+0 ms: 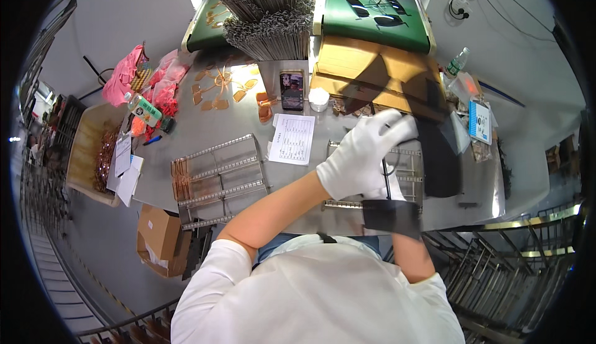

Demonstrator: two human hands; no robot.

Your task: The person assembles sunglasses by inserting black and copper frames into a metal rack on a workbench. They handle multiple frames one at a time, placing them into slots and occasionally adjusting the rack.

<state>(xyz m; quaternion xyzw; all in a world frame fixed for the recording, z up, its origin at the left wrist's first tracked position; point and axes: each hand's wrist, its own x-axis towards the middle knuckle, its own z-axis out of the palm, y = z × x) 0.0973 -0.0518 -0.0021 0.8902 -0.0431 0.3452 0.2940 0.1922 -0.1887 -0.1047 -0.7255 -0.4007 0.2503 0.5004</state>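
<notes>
A cluster of dark tinted lenses, joined by a thin black stem, is held up over the right side of the table. My left hand, in a white glove, is closed at the cluster, its fingertips smeared by motion. Lower and behind it, my right hand is also gloved; the stem and a dark lens cover much of it, and its fingers are mostly hidden. Beneath both hands lies a metal slotted rack, partly blocked from sight.
Left are another metal rack with amber pieces, a printed sheet and a phone. Amber lens clusters lie farther back. Beyond stand bundled metal wires, a cardboard box and a green conveyor carrying dark lenses.
</notes>
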